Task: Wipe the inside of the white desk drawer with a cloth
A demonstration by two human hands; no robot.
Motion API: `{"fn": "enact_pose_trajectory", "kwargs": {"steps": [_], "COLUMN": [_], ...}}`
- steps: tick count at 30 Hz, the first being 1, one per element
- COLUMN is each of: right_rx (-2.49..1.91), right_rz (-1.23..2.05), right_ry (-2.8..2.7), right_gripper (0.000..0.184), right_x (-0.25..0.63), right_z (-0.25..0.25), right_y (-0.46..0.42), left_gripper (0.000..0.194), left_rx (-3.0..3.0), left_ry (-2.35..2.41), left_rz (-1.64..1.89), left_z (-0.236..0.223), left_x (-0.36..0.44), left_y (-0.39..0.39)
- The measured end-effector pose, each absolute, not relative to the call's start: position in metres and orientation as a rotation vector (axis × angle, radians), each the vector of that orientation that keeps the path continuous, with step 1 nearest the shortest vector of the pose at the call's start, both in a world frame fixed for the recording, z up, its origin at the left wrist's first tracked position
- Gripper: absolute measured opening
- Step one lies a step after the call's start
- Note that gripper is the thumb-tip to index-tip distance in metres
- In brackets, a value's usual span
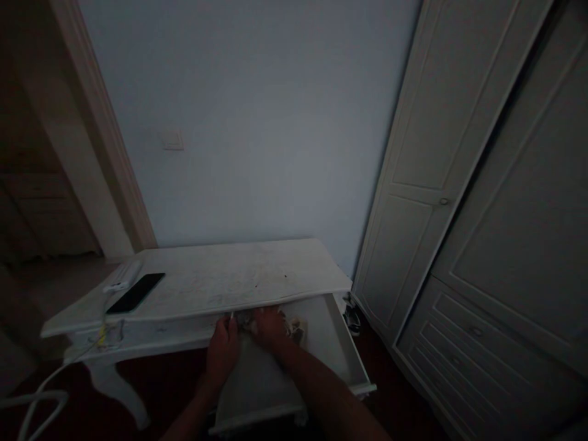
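Both my hands reach into the open drawer [353,361] of a white side table [229,275]. My left hand [221,350] is curled, its fingers closed around something small and pale at the drawer's back. Beside it, my right hand [272,329] rests on a heap of small pale items [296,331] under the tabletop's edge, its fingers bent. The room is dim, so what either hand holds is unclear.
A black phone [135,292] and a white remote [123,276] lie on the tabletop's left end. White cables [39,398] hang off the left side toward the floor. A white wardrobe [482,245] stands at the right, a doorway at the left.
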State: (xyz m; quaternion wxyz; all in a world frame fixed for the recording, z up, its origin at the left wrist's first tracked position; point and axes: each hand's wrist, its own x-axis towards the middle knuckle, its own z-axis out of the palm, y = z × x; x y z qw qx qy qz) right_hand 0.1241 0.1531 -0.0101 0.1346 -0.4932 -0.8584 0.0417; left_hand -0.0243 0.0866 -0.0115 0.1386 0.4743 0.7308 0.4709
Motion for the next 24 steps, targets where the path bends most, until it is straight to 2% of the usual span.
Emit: {"fn": "enact_pose_trajectory", "kwargs": {"steps": [4, 9, 18, 24], "right_rx": [-1.241, -1.062, -1.106, -1.074], "right_rz": [0.113, 0.129, 0.1, 0.062], "right_ry": [-2.572, -2.711, -2.701, -2.771], "right_gripper": [0.069, 0.063, 0.078, 0.074], "right_x": [0.101, 0.115, 0.112, 0.116], "right_z": [-0.022, -0.021, -0.02, -0.018], "right_y": [0.137, 0.131, 0.121, 0.119], "left_gripper": [0.044, 0.044, 0.04, 0.039], "left_rx": [1.372, 1.355, 1.335, 1.321], "left_ry": [2.109, 2.088, 2.098, 2.093], "left_rz": [1.373, 1.36, 1.355, 1.366], "left_z": [-0.014, -0.013, -0.01, -0.012], "left_x": [-0.026, -0.026, -0.025, -0.025], "left_y": [0.088, 0.09, 0.09, 0.09]}}
